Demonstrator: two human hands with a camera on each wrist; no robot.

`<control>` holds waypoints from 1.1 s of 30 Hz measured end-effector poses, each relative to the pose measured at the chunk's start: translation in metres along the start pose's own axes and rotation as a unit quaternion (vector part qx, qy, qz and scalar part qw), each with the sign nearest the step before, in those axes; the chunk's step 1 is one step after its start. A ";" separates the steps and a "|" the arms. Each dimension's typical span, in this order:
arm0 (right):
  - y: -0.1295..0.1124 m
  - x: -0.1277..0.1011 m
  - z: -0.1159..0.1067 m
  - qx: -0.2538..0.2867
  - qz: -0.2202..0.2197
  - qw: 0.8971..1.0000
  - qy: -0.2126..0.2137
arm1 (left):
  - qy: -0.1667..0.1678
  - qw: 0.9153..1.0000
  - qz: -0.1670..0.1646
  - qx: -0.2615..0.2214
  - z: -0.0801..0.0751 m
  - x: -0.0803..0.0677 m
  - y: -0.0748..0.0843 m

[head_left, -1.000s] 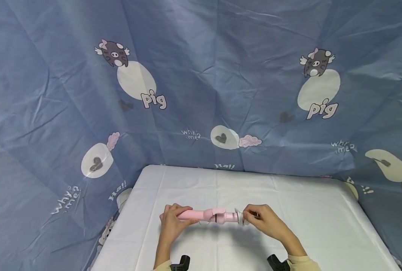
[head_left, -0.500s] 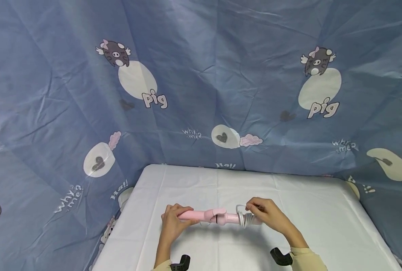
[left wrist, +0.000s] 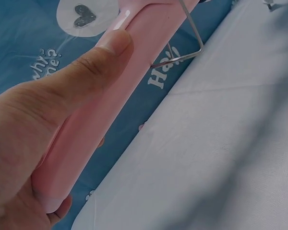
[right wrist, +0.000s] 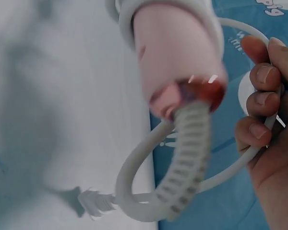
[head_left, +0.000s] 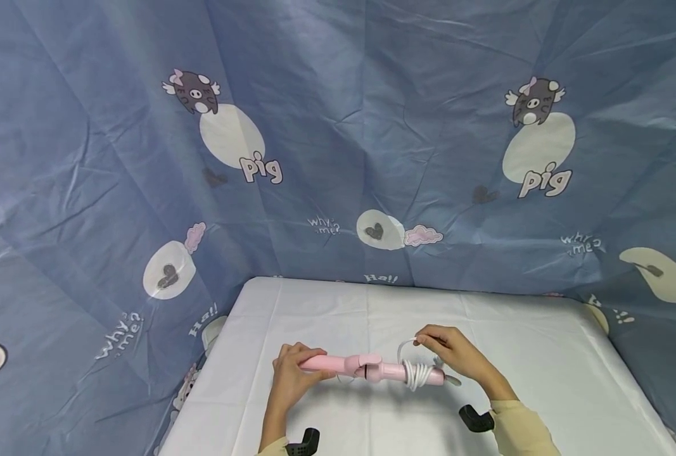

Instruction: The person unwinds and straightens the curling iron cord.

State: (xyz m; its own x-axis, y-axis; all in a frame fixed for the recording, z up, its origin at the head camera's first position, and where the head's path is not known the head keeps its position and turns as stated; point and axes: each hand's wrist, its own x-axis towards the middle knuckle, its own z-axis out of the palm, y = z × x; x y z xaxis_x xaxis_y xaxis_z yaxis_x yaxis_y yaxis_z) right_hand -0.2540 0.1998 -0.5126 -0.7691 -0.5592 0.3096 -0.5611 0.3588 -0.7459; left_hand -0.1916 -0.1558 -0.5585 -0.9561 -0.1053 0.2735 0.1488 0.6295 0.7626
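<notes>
1. Gripping one end of the iron [head_left: 374,372], my left hand [head_left: 293,373] has its thumb laid along the barrel and its fingers wrapped round it.
2. My right hand [head_left: 452,351] has its fingers curled round a strand of the cord [head_left: 417,375].
3. The iron is held off the table [head_left: 326,310], between my hands, its long axis running left to right, the right end a little lower in the head view.
4. The cord's coils circle the handle near that right end, so my right hand is nearer them, apart from the iron; whether beyond or above it, I can't tell.
</notes>
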 end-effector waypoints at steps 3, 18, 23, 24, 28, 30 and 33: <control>0.005 0.000 -0.001 -0.002 0.002 1.000 -0.002 | -0.009 1.000 -0.004 -0.004 0.000 -0.001 0.000; -0.022 0.005 -0.007 -0.001 0.012 0.999 -0.032 | -0.023 0.998 -0.015 -0.049 -0.001 -0.005 -0.002; -0.018 0.005 0.002 -0.006 0.011 0.999 -0.042 | -0.032 0.996 -0.036 -0.071 -0.003 -0.009 -0.001; -0.017 0.006 0.004 -0.006 0.013 0.999 -0.046 | -0.033 0.996 -0.040 -0.075 -0.003 -0.009 -0.002; -0.016 0.007 0.010 -0.003 0.025 0.998 -0.057 | -0.032 0.995 -0.045 -0.082 -0.005 -0.011 -0.004; -0.013 0.008 0.012 -0.005 0.017 0.998 -0.056 | -0.029 0.995 -0.041 -0.082 -0.005 -0.010 -0.005; 0.002 0.008 0.018 -0.008 0.010 0.998 -0.054 | -0.025 0.996 -0.037 -0.083 -0.005 -0.009 -0.007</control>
State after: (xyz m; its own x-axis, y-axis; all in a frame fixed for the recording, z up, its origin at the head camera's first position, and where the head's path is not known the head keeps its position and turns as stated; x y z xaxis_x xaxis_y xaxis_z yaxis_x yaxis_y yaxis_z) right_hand -0.2558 0.1826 -0.5221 -0.7429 -0.6289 0.2293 -0.5523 0.3823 -0.7408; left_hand -0.1825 -0.1630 -0.5634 -0.9769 -0.1050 0.1862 0.1131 0.4851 0.8671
